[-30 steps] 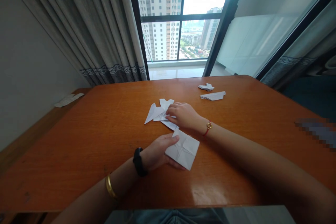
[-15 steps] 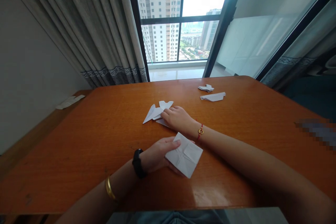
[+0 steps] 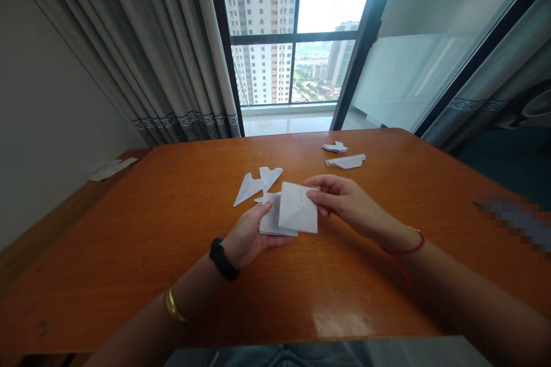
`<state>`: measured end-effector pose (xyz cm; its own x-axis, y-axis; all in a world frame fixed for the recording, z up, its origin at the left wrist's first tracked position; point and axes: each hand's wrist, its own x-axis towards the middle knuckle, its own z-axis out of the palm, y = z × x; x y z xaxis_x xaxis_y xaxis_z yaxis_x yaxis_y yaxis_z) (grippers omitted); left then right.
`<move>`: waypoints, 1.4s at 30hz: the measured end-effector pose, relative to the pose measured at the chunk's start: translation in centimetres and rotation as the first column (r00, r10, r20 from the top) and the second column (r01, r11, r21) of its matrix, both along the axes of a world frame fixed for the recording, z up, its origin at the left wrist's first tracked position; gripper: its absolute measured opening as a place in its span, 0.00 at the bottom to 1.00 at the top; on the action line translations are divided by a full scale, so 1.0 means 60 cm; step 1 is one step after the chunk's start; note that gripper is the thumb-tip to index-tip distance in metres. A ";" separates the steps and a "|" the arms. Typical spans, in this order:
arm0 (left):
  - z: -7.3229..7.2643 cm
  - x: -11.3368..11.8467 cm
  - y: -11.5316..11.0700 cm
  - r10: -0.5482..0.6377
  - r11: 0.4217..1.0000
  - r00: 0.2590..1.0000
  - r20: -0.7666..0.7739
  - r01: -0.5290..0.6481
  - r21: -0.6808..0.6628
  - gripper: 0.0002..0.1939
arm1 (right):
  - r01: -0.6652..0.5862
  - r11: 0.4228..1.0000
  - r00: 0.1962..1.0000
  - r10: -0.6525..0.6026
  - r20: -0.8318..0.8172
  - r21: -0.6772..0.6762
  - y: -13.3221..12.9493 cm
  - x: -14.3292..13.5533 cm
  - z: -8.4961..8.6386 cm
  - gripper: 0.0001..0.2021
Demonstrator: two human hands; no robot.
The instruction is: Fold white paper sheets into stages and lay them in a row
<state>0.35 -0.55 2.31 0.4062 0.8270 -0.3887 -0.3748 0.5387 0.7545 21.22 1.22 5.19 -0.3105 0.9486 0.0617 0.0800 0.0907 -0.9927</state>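
My left hand (image 3: pixel 250 233), with a black band on its wrist, grips a folded white paper square (image 3: pixel 270 219) between thumb and fingers. A second folded white paper square (image 3: pixel 297 209), creased across its face, overlaps the first on its right side. Its upper right edge is pinched by my right hand (image 3: pixel 338 198), which wears a red cord. Just beyond lie white folded paper pieces (image 3: pixel 250 188) with pointed ends, like paper planes; the paper squares partly cover one of them.
Two more folded paper pieces, a small one (image 3: pixel 334 148) and a long flat one (image 3: pixel 345 161), rest at the back right of the wooden table (image 3: pixel 150 252). White paper (image 3: pixel 112 169) lies past the left edge. A blurred patch (image 3: pixel 516 221) sits at the right.
My right hand has come back from the paper pieces with a paper square, which now overlaps the one in my left hand. My left hand has moved slightly up and left.
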 end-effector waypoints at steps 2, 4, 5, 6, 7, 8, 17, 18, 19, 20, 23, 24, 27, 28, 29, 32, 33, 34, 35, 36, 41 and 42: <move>-0.006 0.010 -0.001 -0.024 1.000 0.999 0.040 0.024 -0.006 0.20 | -0.031 0.998 0.998 0.035 0.053 -0.060 -0.009 -0.012 -0.018 0.17; -0.011 0.018 -0.004 -0.008 1.000 0.995 0.099 0.008 0.001 0.20 | -0.024 0.997 0.992 0.033 0.122 -0.070 -0.013 -0.024 -0.035 0.17; -0.013 0.021 -0.005 0.008 1.000 0.992 0.129 -0.008 0.000 0.20 | -0.011 0.998 0.987 0.021 0.158 -0.061 -0.014 -0.028 -0.043 0.16; -0.015 0.023 -0.007 0.019 1.000 0.988 0.156 -0.019 -0.005 0.20 | 0.006 0.999 0.981 0.002 0.192 -0.041 -0.014 -0.031 -0.049 0.16; -0.016 0.025 -0.008 0.028 1.000 0.984 0.174 -0.027 -0.010 0.20 | 0.022 1.000 0.975 -0.019 0.221 -0.014 -0.015 -0.033 -0.054 0.15; -0.017 0.025 -0.009 0.033 0.999 0.982 0.184 -0.031 -0.014 0.21 | 0.040 0.999 0.969 -0.042 0.242 0.014 -0.016 -0.033 -0.057 0.14; -0.018 0.017 -0.017 0.032 0.999 0.997 0.076 -0.029 -0.039 0.25 | 0.084 0.996 0.979 -0.089 0.183 0.037 -0.026 -0.032 -0.059 0.14; -0.019 0.017 -0.018 0.027 0.999 0.998 0.064 -0.024 -0.042 0.25 | 0.085 0.995 0.979 -0.092 0.181 0.045 -0.026 -0.033 -0.060 0.14; -0.019 0.017 -0.019 0.020 0.999 0.998 0.060 -0.017 -0.041 0.25 | 0.086 0.995 0.979 -0.094 0.181 0.054 -0.026 -0.034 -0.062 0.13; -0.020 0.017 -0.019 0.012 0.999 0.998 0.063 -0.010 -0.039 0.25 | 0.085 0.994 0.978 -0.096 0.186 0.063 -0.026 -0.035 -0.064 0.13; -0.021 0.018 -0.021 -0.001 0.999 0.997 0.077 0.004 -0.042 0.25 | 0.092 0.992 0.972 -0.108 0.209 0.086 -0.026 -0.037 -0.068 0.12; -0.021 0.018 -0.021 0.001 0.999 0.997 0.077 0.003 -0.046 0.25 | 0.094 0.992 0.971 -0.111 0.212 0.089 -0.026 -0.037 -0.068 0.12; -0.022 0.017 -0.019 0.016 0.999 0.998 0.063 -0.013 -0.049 0.24 | 0.089 0.994 0.978 -0.099 0.183 0.061 -0.026 -0.035 -0.061 0.13; -0.022 0.017 -0.018 0.020 0.999 0.998 0.065 -0.017 -0.047 0.24 | 0.079 0.996 0.984 -0.084 0.158 0.038 -0.025 -0.033 -0.057 0.14; -0.022 0.017 -0.017 0.021 0.999 0.997 0.074 -0.018 -0.043 0.23 | 0.062 0.998 0.990 -0.063 0.125 0.011 -0.025 -0.031 -0.054 0.15; -0.023 0.017 -0.015 0.013 1.000 0.993 0.115 -0.010 -0.026 0.24 | 0.002 0.999 0.999 0.000 0.033 -0.054 -0.023 -0.027 -0.049 0.17; -0.023 0.017 -0.016 0.005 1.000 0.994 0.113 -0.003 -0.020 0.24 | -0.004 0.998 1.000 0.005 0.028 -0.060 -0.022 -0.027 -0.049 0.17; -0.022 0.017 -0.017 -0.002 1.000 0.995 0.098 0.003 -0.015 0.24 | 0.009 0.999 0.999 -0.007 0.043 -0.051 -0.022 -0.027 -0.051 0.17; -0.022 0.017 -0.018 -0.011 1.000 0.997 0.073 0.012 -0.012 0.23 | 0.033 0.999 0.997 -0.031 0.073 -0.029 -0.022 -0.028 -0.054 0.16; -0.022 0.016 -0.019 -0.022 1.000 0.999 0.048 0.022 -0.011 0.23 | 0.059 0.998 0.992 -0.059 0.112 0.004 -0.023 -0.029 -0.057 0.15; -0.022 0.015 -0.027 -0.050 0.999 0.998 0.049 0.051 -0.004 0.23 | 0.099 0.984 0.960 -0.134 0.247 0.149 -0.026 -0.033 -0.070 0.12; -0.023 0.015 -0.028 -0.046 0.999 0.997 0.055 0.046 0.007 0.23 | 0.102 0.981 0.955 -0.143 0.260 0.166 -0.027 -0.034 -0.071 0.12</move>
<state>1.26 -2.21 0.94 0.4646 0.8092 -0.3596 -0.3909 0.5518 0.7367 19.18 -0.39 0.94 -0.2167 0.9668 0.1356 0.3620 0.2086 -0.9086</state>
